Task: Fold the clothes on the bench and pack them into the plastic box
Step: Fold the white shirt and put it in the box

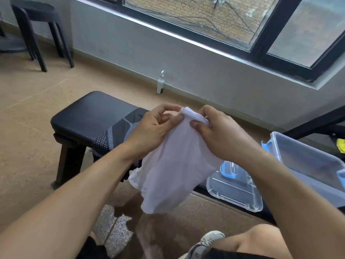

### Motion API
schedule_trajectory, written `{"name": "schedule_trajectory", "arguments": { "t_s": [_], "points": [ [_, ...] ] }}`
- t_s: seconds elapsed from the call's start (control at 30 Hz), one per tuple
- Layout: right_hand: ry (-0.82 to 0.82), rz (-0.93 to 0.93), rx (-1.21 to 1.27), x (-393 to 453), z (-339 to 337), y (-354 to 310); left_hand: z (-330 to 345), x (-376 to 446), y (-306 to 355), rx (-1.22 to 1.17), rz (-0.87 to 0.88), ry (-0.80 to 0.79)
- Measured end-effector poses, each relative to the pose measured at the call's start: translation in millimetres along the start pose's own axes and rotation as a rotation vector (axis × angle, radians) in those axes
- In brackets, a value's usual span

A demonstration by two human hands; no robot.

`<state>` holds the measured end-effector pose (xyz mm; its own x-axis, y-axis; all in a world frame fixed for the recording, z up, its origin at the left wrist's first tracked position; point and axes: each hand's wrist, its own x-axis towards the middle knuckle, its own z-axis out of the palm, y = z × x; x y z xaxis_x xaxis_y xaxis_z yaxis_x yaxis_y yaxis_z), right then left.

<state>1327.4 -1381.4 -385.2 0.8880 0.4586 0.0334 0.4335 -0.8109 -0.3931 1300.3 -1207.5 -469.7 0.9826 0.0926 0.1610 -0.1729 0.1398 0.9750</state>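
A white garment [168,174] hangs in the air above the black padded bench [87,116]. My left hand [153,128] pinches its top edge on the left, and my right hand [218,133] pinches the bunched top edge on the right. A black garment with a white dotted pattern [119,135] lies on the bench behind my left forearm. The clear plastic box [308,165] with blue clips stands at the right end of the bench, and its clear lid [237,193] lies beside it.
A white pump bottle [160,83] stands on the floor by the wall under the window. Black stools [37,25] are at the far left. My knee and a grey shoe [205,243] are at the bottom right.
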Motion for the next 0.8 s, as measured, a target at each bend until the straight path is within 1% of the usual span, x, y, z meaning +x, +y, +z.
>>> {"name": "schedule_trajectory", "arguments": {
  "t_s": [0.07,0.13,0.17,0.2,0.23,0.33,0.4,0.5,0.57,0.63,0.67,0.73,0.8],
  "points": [
    [-0.001,0.044,-0.009,7,-5,1,-7,5,-4,0.016,0.006,0.075],
    [-0.009,0.059,0.005,15,-13,3,-15,9,-11,0.082,0.008,0.146],
    [-0.007,0.067,0.017,18,-18,3,-18,10,-16,0.122,-0.007,0.168],
    [-0.006,0.075,0.017,21,-22,3,-21,10,-20,0.172,-0.04,0.157],
    [-0.004,0.081,0.004,22,-27,2,-22,10,-24,0.228,-0.087,0.107],
    [0.011,0.079,-0.022,23,-41,0,-18,2,-32,0.375,-0.233,-0.137],
    [0.022,0.073,-0.024,23,-49,-3,-12,-1,-36,0.372,-0.248,-0.247],
    [0.038,0.066,-0.036,25,-60,-5,-4,-3,-46,0.389,-0.231,-0.358],
    [0.054,0.066,-0.037,26,-68,-5,-1,-4,-52,0.417,-0.27,-0.421],
    [0.076,0.077,-0.029,26,-77,-2,-1,-5,-58,0.447,-0.298,-0.451],
    [0.093,0.087,-0.031,27,-82,1,-2,-4,-61,0.481,-0.293,-0.44],
    [0.118,0.122,-0.04,26,-90,9,-6,-2,-62,0.533,-0.279,-0.392],
    [0.13,0.159,-0.051,25,-99,18,-9,-1,-59,0.474,-0.266,-0.315]
  ]
}}
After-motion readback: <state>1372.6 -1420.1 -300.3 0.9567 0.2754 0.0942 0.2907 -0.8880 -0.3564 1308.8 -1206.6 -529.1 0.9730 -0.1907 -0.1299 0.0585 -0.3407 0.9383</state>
